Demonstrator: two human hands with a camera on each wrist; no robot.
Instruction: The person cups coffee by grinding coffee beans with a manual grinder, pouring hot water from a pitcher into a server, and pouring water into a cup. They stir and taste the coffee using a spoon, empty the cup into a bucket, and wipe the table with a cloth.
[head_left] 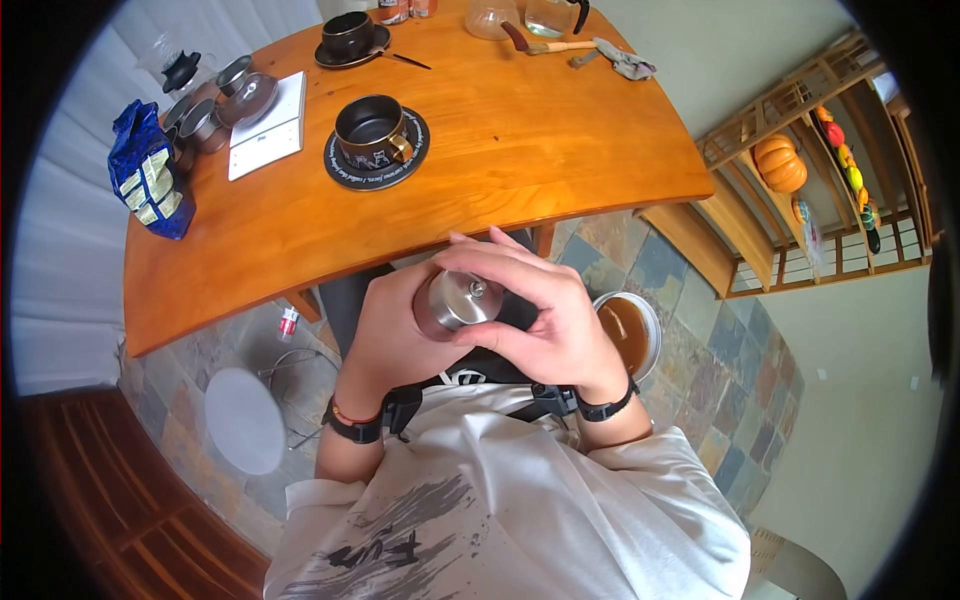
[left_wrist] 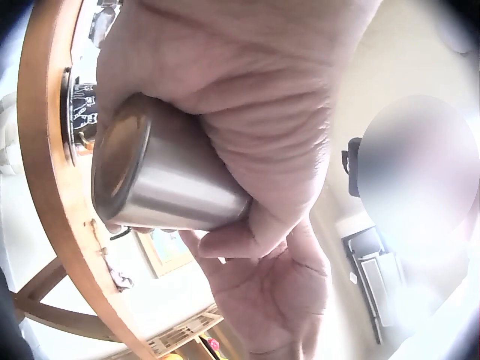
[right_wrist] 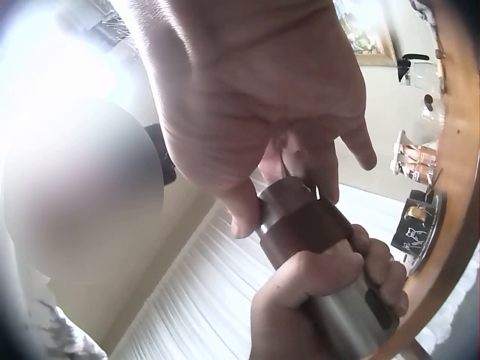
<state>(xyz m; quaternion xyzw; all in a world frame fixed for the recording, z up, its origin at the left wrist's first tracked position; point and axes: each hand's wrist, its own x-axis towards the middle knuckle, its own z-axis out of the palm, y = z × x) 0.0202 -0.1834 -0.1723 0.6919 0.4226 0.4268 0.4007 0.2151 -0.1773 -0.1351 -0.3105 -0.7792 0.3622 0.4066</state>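
Observation:
Over the lap, in front of the table, I hold a hand coffee grinder (head_left: 462,298), a steel cylinder with a small knob on top. My left hand (head_left: 388,318) grips its body from the side; in the left wrist view the smooth steel lower end (left_wrist: 180,180) sticks out past that palm. A brown band (right_wrist: 304,232) circles the grinder in the right wrist view. Above that band, the thumb and fingers of my right hand (head_left: 548,312) pinch the steel top. The right palm stays off the metal.
On the table (head_left: 520,150) stand a black cup (head_left: 370,125) on its saucer, another black cup (head_left: 348,38), a white notebook (head_left: 270,130), steel and glass vessels, and a blue bag (head_left: 148,170). A brush (head_left: 560,47) lies far right. Below right, a bucket (head_left: 650,330) stands on the floor.

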